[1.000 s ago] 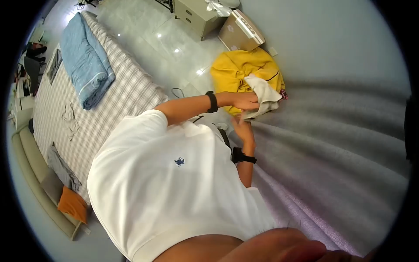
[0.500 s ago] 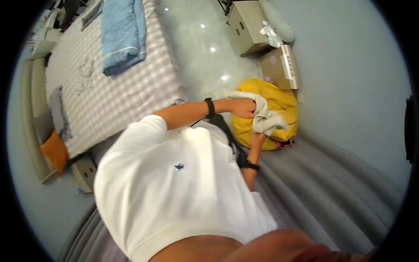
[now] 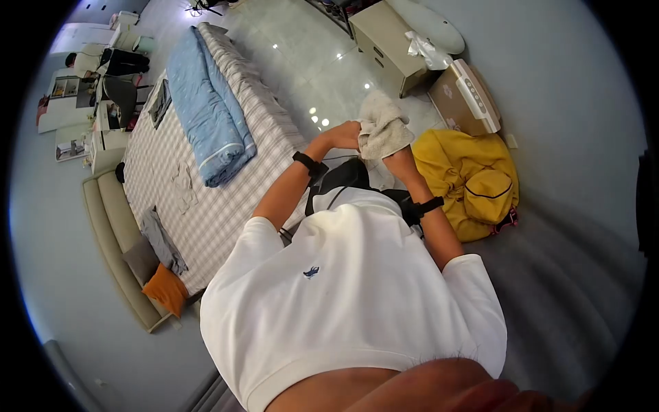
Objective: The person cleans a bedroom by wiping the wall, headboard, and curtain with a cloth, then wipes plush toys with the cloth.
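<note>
A beige, towel-like cloth (image 3: 384, 130) hangs bunched between my two hands, above the floor in front of me. My left hand (image 3: 345, 134) is closed on its left side. My right hand (image 3: 399, 163) holds its lower right part, and the cloth covers most of those fingers. Black bands sit on both wrists. To the right of my right forearm lies a yellow bag-like bundle (image 3: 453, 175), apart from the cloth.
A bed with a checked sheet (image 3: 226, 199) and a folded blue quilt (image 3: 206, 110) stands on the left. Ahead right are a beige cabinet (image 3: 388, 44) and a cardboard box (image 3: 456, 103). A grey curtain (image 3: 556, 302) hangs right. A person (image 3: 123, 62) is far left.
My body and view have turned left, away from the yellow bundle. The cloth has moved from over the bundle to above the tiled floor, still in both hands, and is more bunched.
</note>
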Demonstrator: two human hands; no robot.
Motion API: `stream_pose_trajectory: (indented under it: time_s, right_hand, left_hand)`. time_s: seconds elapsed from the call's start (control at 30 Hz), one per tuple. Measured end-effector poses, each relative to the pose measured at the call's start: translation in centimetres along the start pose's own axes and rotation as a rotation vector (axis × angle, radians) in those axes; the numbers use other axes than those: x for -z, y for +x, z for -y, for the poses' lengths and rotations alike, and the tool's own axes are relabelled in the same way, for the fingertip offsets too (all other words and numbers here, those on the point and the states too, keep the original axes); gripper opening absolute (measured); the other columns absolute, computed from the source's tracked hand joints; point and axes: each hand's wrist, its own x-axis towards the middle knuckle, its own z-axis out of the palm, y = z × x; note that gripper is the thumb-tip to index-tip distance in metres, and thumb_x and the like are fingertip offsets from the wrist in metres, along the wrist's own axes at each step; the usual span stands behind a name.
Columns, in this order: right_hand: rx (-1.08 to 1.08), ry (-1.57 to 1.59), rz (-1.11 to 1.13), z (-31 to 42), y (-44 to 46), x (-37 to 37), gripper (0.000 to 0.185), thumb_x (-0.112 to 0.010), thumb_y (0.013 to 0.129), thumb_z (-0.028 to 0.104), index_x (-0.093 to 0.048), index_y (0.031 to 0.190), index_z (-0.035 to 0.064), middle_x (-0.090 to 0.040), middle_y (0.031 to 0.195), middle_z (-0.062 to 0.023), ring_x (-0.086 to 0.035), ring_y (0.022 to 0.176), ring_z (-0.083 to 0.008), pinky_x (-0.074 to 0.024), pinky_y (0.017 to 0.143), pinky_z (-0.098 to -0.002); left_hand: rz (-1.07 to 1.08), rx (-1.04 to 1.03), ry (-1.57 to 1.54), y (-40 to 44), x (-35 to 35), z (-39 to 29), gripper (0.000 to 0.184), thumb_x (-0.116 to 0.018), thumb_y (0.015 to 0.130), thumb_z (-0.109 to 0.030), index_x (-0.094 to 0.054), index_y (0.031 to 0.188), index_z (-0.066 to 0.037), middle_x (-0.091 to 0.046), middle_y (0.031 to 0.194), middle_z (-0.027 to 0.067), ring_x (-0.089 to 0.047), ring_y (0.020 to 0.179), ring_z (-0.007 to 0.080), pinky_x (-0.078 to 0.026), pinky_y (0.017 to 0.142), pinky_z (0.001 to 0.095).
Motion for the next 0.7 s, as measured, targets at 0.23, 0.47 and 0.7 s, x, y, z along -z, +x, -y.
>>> stream_pose_trajectory:
  time_s: [0.23, 0.47, 0.7]
  right_hand:
    - [-0.338, 0.1, 0.271, -4.5, 6.4, 4.2, 0.043, -0.062, 0.085, 0.009, -0.052, 0.126, 0.0012, -0.053, 0.128, -0.0211, -0.048, 0.121, -0.0383, -0.0377, 0.102, -0.0414]
    - [-0.293, -0.195, -0.071, -5.9, 16.4, 9.0, 0.043, -0.064, 0.078, 0.003, -0.056, 0.12, 0.0021, -0.058, 0.121, -0.0205, -0.051, 0.116, -0.0395, -0.0388, 0.099, -0.0429]
    - [-0.543, -0.307, -0.141, -11.0, 14.8, 13.1, 0.04, -0.062, 0.082, 0.005, -0.056, 0.121, 0.0002, -0.056, 0.121, -0.0219, -0.05, 0.116, -0.0395, -0.0371, 0.1, -0.0413]
  left_hand:
    - [0.658, -0.271, -0.512, 12.8, 6.0, 6.7, 0.082, -0.074, 0.082, -0.033, -0.031, 0.144, -0.001, -0.042, 0.143, 0.0111, -0.038, 0.129, 0.0195, -0.029, 0.11, 0.0324]
    - [0.63, -0.345, -0.733, 22.9, 11.8, 0.6, 0.06, -0.064, 0.086, -0.034, -0.045, 0.138, -0.01, -0.057, 0.124, 0.0053, -0.054, 0.107, 0.0164, -0.046, 0.09, 0.0328]
    - [0.453, -0.193, -0.519, 27.9, 11.5, 1.8, 0.05, -0.05, 0.096, -0.046, -0.056, 0.124, -0.005, -0.065, 0.099, 0.0114, -0.061, 0.094, 0.0201, -0.048, 0.086, 0.032]
